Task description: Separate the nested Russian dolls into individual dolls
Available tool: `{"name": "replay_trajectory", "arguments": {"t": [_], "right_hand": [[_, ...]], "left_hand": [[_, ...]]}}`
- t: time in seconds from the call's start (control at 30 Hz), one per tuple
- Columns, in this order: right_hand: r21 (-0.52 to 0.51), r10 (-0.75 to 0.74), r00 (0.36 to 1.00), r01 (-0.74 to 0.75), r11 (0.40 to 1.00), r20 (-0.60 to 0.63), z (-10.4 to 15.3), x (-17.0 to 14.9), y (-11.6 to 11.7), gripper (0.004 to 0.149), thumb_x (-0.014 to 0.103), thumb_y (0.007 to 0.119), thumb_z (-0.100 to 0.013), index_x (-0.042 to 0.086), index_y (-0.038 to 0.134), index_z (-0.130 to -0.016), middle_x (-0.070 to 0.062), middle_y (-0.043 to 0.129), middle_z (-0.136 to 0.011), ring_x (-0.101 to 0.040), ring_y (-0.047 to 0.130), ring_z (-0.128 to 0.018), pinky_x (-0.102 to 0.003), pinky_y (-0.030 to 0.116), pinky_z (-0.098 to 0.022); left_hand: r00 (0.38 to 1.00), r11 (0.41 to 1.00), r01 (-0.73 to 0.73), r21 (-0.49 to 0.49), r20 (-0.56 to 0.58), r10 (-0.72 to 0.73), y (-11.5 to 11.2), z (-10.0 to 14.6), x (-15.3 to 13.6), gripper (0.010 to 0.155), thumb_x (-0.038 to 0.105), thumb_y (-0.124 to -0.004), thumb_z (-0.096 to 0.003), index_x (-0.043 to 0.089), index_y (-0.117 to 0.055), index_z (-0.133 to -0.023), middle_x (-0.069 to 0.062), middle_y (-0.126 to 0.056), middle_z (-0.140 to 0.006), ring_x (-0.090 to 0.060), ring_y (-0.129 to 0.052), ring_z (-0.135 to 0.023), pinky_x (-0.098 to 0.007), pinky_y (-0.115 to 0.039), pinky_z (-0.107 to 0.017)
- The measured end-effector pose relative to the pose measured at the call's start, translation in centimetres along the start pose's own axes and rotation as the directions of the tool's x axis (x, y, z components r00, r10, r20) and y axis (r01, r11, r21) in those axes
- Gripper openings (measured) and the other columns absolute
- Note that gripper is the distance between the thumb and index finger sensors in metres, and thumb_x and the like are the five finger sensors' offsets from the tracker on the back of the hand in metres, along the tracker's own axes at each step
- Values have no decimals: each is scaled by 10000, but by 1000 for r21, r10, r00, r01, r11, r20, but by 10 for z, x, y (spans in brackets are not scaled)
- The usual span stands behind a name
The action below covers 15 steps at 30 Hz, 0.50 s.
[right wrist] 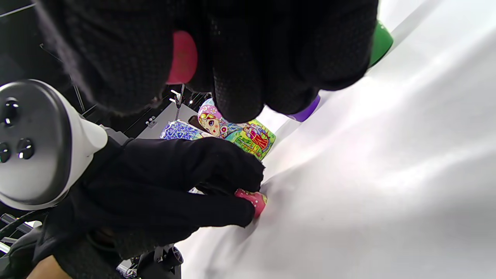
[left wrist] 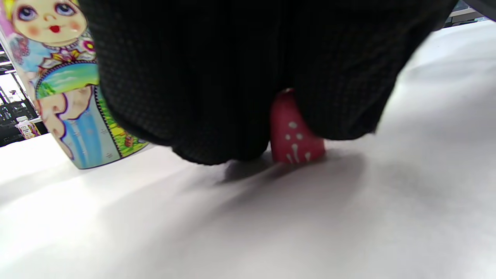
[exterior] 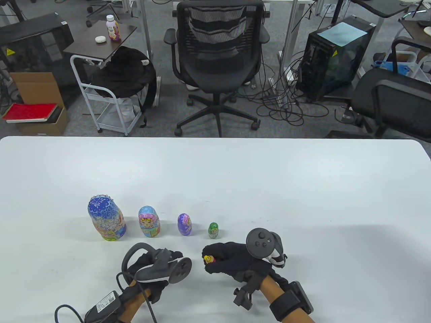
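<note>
Four painted dolls stand in a row on the white table [exterior: 303, 188]: a large blue doll [exterior: 107, 218], a light-blue and pink doll [exterior: 148, 222], a purple doll [exterior: 184, 224] and a small green doll [exterior: 213, 230]. My left hand [exterior: 148, 262] sits in front of the row, its fingers hidden under the tracker. In the left wrist view it pinches a small pink doll piece with white dots [left wrist: 296, 135] that stands on the table; the piece also shows in the right wrist view [right wrist: 254, 200]. My right hand [exterior: 215, 259] grips a tiny red-and-yellow doll piece [exterior: 208, 259] just above the table.
The dolls stand just beyond both hands, the green doll closest to my right hand. Bare white table lies to the right and further back. An office chair [exterior: 219, 50] and a cart [exterior: 111, 101] stand on the floor beyond the far edge.
</note>
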State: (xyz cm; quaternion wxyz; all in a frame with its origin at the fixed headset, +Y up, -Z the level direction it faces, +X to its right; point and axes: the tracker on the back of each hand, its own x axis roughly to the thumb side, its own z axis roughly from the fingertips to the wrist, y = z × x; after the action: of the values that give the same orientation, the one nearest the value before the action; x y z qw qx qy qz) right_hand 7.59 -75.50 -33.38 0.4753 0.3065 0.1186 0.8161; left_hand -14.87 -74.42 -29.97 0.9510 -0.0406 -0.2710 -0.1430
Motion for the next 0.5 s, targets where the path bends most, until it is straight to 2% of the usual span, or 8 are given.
{"name": "replay_trajectory", "arguments": {"t": [0.17,0.27,0.3,0.33,0.4,0.5], "right_hand": [[0,3,1000,-3,1000,-2,0,0,0,611,422,926,-380,103,832,-893,-152,1006,-759,-390,946,-715,-477,831,-532],[0,7,1000,-7,1000,-5,0,0,0,608,420,925,-382,99,831,-890,-154,1006,-758,-391,946,-714,-477,831,-531],[0,8,1000,-8,1000,-8,0,-1,0,610,420,924,-382,98,829,-892,-154,1006,-757,-391,944,-715,-478,830,-532],[1,9,1000,-9,1000,-9,0,-1,0,609,419,924,-382,96,830,-890,-154,1005,-757,-391,945,-714,-478,830,-532],[7,12,1000,-12,1000,-15,-1,-1,2,610,417,924,-383,91,829,-889,-158,1005,-755,-391,946,-713,-478,830,-532],[20,18,1000,-17,1000,-19,-2,-2,4,611,417,924,-383,88,828,-889,-157,1006,-753,-392,945,-713,-479,829,-531]], "left_hand": [[999,999,-32,-13,-11,32,2,2,-2,583,505,-897,-444,206,-795,-935,-79,-974,-853,-246,-1059,-687,-380,-946,-496],[996,993,-88,75,-25,90,15,10,-9,629,546,-862,-452,206,-764,-972,-88,-947,-893,-270,-1037,-719,-399,-923,-520],[991,981,-129,146,-22,133,21,14,-12,612,544,-838,-469,206,-762,-974,-86,-950,-890,-268,-1036,-717,-398,-920,-521],[985,965,-164,203,-11,169,25,17,-14,599,531,-833,-478,207,-759,-976,-84,-953,-885,-280,-1037,-706,-397,-919,-517],[958,891,-284,355,75,276,35,25,-16,574,510,-829,-490,209,-761,-974,-76,-959,-874,-271,-1040,-696,-393,-919,-511],[912,803,-410,433,185,366,40,29,-12,558,483,-830,-498,208,-757,-978,-70,-963,-867,-264,-1042,-690,-387,-920,-508]]}}
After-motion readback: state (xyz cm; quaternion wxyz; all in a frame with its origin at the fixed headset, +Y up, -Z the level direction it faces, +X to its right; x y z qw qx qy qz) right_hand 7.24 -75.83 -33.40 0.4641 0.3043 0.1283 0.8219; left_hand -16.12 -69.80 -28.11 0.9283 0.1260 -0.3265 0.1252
